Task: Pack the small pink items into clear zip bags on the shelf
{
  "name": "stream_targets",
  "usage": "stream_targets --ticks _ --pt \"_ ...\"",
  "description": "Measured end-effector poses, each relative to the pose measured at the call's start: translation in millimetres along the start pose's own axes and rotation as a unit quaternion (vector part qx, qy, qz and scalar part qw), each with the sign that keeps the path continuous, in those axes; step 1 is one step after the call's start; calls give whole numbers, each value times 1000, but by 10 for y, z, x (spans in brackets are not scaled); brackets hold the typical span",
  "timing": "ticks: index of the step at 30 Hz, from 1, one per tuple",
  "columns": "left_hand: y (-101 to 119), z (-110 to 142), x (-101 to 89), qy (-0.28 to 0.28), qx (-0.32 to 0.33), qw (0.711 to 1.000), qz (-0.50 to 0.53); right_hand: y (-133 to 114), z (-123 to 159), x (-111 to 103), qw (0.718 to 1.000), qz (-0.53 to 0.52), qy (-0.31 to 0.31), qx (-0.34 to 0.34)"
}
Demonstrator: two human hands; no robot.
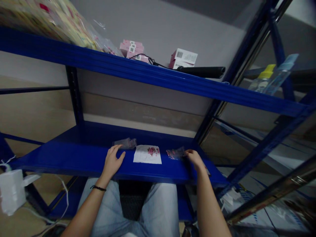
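Observation:
My left hand (113,162) rests at the near side of some clear plastic bags (126,143), its thumb apart from the fingers and nothing held. The fingertips touch or overlap the bags' near left edge. In the middle of the blue shelf (98,161) lies a white sheet (144,156) with a small heap of pink and red bits (152,151), perhaps beads. To its right, my right hand (195,158) pinches the right end of a small clear plastic bag (175,153). Similar pink bits show in that bag's left part. A small flat item (207,170) is partly hidden behind my right wrist.
The upper blue shelf (153,72) crosses above my hands, bearing pink boxes (133,49), a white-and-pink box (184,57), a black rod (202,71) and wrapped goods (49,23). Bottles (265,75) stand at right. A white adapter (12,191) with cables hangs at left.

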State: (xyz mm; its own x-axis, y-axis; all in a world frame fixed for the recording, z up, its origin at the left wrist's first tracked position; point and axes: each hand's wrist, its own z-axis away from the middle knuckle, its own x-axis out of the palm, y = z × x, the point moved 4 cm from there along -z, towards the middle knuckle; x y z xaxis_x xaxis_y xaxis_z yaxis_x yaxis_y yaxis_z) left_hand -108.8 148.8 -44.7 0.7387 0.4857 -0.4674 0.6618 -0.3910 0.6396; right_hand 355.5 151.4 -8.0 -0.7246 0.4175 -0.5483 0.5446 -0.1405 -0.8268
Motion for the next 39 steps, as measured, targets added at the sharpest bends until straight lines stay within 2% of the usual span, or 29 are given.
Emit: stream_targets --ticks 2,3,7,9,12,17,19,23,26,29,32,36,39 --pt "261 61 40 -5 -31 998 50 -182 289 118 991 -130 6 -11" --pt "445 106 90 -28 -38 995 93 -298 470 219 984 -176 5 -26" --pt "1255 327 307 -177 -7 952 250 -825 1294 807 955 -230 -107 -155" --pt "1446 414 330 -221 -27 931 288 -975 1617 1035 941 -253 -143 -175" --pt "1423 490 233 -219 -59 928 294 -1057 1858 1212 932 -265 -170 -182" --pt "1195 616 91 -201 -88 930 295 -1045 1884 1302 926 -248 -227 -172" --pt "1137 676 118 -201 -115 914 333 -1037 1888 1325 923 -248 -243 -164" --pt "1036 791 261 -200 -185 861 430 -1033 1935 1376 915 -257 -270 -155" --pt "972 843 344 -182 -206 844 461 -1030 1961 1404 908 -275 -276 -154" --pt "936 859 373 -166 -199 850 459 -1019 1964 1428 893 -317 -288 -142" --pt "945 856 352 -163 -176 872 426 -996 1945 1450 882 -354 -288 -120" --pt "1021 849 273 -150 -127 908 369 -949 1906 1478 891 -351 -268 -103" --pt "1074 857 239 -153 -109 923 336 -912 1884 1483 896 -345 -263 -95"
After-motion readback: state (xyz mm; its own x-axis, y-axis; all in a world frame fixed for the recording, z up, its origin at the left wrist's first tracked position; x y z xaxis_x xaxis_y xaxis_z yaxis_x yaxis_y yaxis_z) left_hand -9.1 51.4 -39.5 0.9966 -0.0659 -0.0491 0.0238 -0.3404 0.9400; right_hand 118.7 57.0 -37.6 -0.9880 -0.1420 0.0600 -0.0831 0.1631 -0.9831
